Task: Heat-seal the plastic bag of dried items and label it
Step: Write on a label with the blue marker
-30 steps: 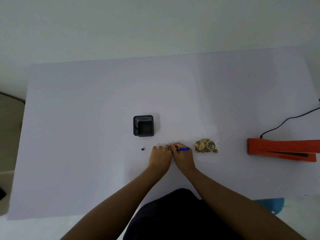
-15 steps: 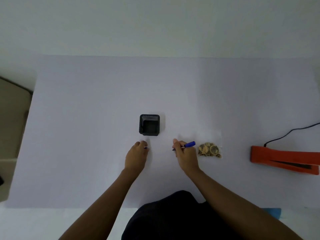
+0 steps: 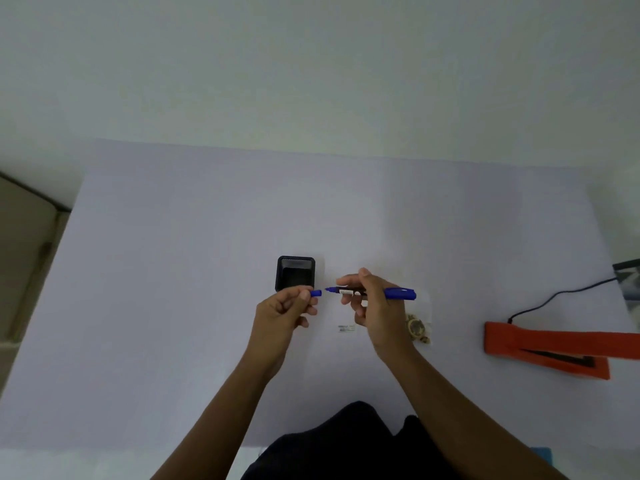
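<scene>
My right hand (image 3: pixel 375 306) holds a blue marker (image 3: pixel 398 293) level above the table, its uncovered tip pointing left. My left hand (image 3: pixel 284 311) pinches the small blue marker cap (image 3: pixel 316 293), a short gap from the tip. Below the hands a small white label (image 3: pixel 346 328) with dark writing lies on the table. The clear plastic bag of dried items (image 3: pixel 419 329) lies just right of my right wrist, which partly hides it. The orange heat sealer (image 3: pixel 554 348) rests at the right with its jaw slightly open.
A black square holder (image 3: pixel 295 276) stands just behind my left hand. The sealer's black cable (image 3: pixel 554 299) runs off toward the right edge, near a dark object (image 3: pixel 628 282). The pale table (image 3: pixel 173 271) stretches left; a blue scrap (image 3: pixel 542 453) shows at the near right edge.
My left hand went left, picked up the blue cap and brought it up to the marker tip. My right hand lifted the marker off the label and turned it level.
</scene>
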Demonstrator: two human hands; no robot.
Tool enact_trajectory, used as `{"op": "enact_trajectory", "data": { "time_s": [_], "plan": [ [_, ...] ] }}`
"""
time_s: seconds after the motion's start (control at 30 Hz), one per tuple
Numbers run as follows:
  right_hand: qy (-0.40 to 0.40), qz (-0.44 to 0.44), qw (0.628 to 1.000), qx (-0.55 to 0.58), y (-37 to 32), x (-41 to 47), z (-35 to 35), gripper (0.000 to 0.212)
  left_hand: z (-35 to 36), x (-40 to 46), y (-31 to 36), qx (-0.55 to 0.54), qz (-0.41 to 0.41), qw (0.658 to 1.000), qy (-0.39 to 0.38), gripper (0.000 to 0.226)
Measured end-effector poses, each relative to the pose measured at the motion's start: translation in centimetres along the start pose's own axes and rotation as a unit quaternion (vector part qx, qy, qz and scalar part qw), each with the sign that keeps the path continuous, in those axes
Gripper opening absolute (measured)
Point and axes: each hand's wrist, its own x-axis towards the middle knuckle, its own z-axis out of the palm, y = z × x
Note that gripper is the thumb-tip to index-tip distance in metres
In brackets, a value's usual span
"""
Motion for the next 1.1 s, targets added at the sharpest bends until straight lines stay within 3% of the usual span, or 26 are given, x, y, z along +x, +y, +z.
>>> {"op": "enact_trajectory", "data": {
  "time_s": [0.37,0.73,0.87,0.97,1.03,1.1],
  "plan": [
    [0.026,-0.024,0.999,0.023,-3.3,-0.7,0.5,0.041,1.2,-1.0,4.1,0.008,0.036,0.999,-0.034,0.024],
    [0.077,-0.11,0.986,0.099,-4.0,-0.7,2.4,0.04,1.5,-1.2,7.0,0.122,0.099,0.986,-0.051,0.031],
    [0.036,-0.114,0.987,0.11,-3.4,-0.7,2.8,0.031,1.1,-1.6,7.6,0.136,0.078,0.987,-0.03,0.036],
    [-0.05,-0.113,0.988,0.087,-3.1,0.6,3.1,0.029,0.0,-1.3,7.9,0.131,0.076,0.988,-0.009,0.034],
    [-0.1,-0.091,0.988,0.074,-2.3,2.0,3.6,0.029,-1.3,-0.2,8.3,0.148,0.106,0.982,0.048,0.033],
    [-0.095,-0.047,0.994,0.038,-0.8,3.6,3.8,0.038,-3.2,1.4,8.7,0.208,0.137,0.961,0.121,0.032]
  ]
}}
